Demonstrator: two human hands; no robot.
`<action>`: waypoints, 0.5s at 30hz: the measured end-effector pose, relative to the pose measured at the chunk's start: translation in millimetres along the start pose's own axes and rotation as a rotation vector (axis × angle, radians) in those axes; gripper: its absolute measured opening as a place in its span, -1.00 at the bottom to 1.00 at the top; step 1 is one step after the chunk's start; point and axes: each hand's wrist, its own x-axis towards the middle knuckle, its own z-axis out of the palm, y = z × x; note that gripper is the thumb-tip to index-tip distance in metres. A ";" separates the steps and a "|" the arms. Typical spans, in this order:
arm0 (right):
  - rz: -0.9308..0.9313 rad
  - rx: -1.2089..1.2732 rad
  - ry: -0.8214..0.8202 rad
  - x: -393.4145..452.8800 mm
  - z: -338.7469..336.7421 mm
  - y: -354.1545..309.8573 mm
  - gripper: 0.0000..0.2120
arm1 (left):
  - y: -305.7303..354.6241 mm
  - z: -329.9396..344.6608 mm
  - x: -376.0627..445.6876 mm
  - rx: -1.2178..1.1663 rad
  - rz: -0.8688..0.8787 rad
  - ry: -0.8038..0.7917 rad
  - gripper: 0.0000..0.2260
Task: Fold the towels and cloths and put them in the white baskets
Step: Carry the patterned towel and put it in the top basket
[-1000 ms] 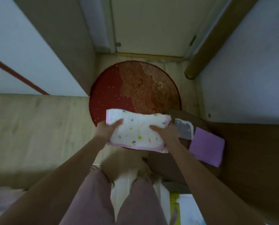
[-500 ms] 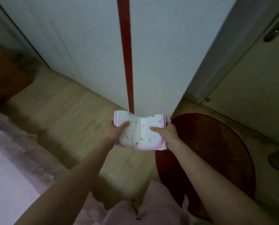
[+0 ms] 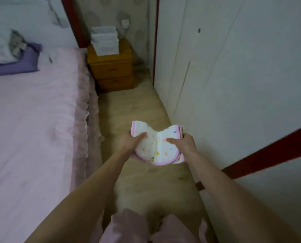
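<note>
A folded white cloth (image 3: 161, 151) with coloured dots and a pink border is held in front of me above the wooden floor. My left hand (image 3: 131, 142) grips its left side, thumb on top. My right hand (image 3: 184, 143) grips its right side, thumb on top as well. The cloth sags in the middle between the two hands. A white basket (image 3: 105, 41) stands on the orange nightstand (image 3: 112, 67) at the far end of the aisle.
A bed with a pink cover (image 3: 32, 120) and a frilled edge fills the left side. White wardrobe doors (image 3: 234, 85) with a red strip run along the right. A narrow strip of wooden floor (image 3: 128, 106) leads between them to the nightstand.
My view has swung left from the door and the round red rug to the aisle beside the bed. Both hands have kept hold of the folded cloth, which now bends more in the middle.
</note>
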 end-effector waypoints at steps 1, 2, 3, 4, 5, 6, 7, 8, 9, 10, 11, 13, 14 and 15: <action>-0.018 -0.014 -0.032 20.1 10.7 -21.7 -0.50 | 13.2 -7.9 19.1 -0.027 -0.008 0.031 -0.63; -0.031 -0.026 -0.074 39.2 23.2 -41.4 -0.51 | 23.3 -17.5 38.0 -0.043 -0.022 0.062 -0.62; -0.031 -0.032 -0.114 56.4 35.6 -60.4 -0.51 | 31.1 -26.3 57.0 -0.058 -0.027 0.090 -0.60; -0.035 -0.030 -0.157 75.9 49.6 -79.3 -0.52 | 39.0 -36.9 78.3 -0.081 -0.031 0.120 -0.58; -0.040 -0.032 -0.185 97.0 64.4 -97.5 -0.51 | 46.6 -48.0 102.3 -0.100 -0.025 0.155 -0.57; -0.050 -0.042 -0.200 118.6 80.0 -115.0 -0.47 | 56.2 -59.8 125.0 -0.108 -0.026 0.185 -0.56; -0.061 -0.055 -0.210 137.8 96.0 -133.3 -0.42 | 67.3 -70.4 147.1 -0.116 -0.028 0.206 -0.54; -0.072 -0.058 -0.220 158.2 113.5 -150.8 -0.39 | 77.6 -81.6 171.3 -0.138 -0.033 0.217 -0.52; -0.074 -0.056 -0.223 177.8 130.5 -167.1 -0.37 | 87.2 -92.1 196.0 -0.155 -0.028 0.227 -0.51; -0.069 -0.060 -0.221 195.0 146.6 -185.1 -0.38 | 98.7 -102.9 219.0 -0.155 -0.031 0.233 -0.51; -0.053 -0.061 -0.224 211.1 161.9 -202.9 -0.39 | 109.8 -113.7 241.1 -0.148 -0.025 0.237 -0.51; -0.011 -0.045 -0.256 241.4 191.9 -238.9 -0.42 | 134.5 -138.3 282.5 -0.133 -0.016 0.217 -0.52; -0.001 -0.039 -0.278 255.6 206.3 -258.4 -0.41 | 148.4 -151.4 303.5 -0.131 -0.015 0.208 -0.51; 0.002 -0.031 -0.284 270.7 220.5 -278.6 -0.38 | 163.8 -164.8 326.4 -0.128 -0.009 0.204 -0.51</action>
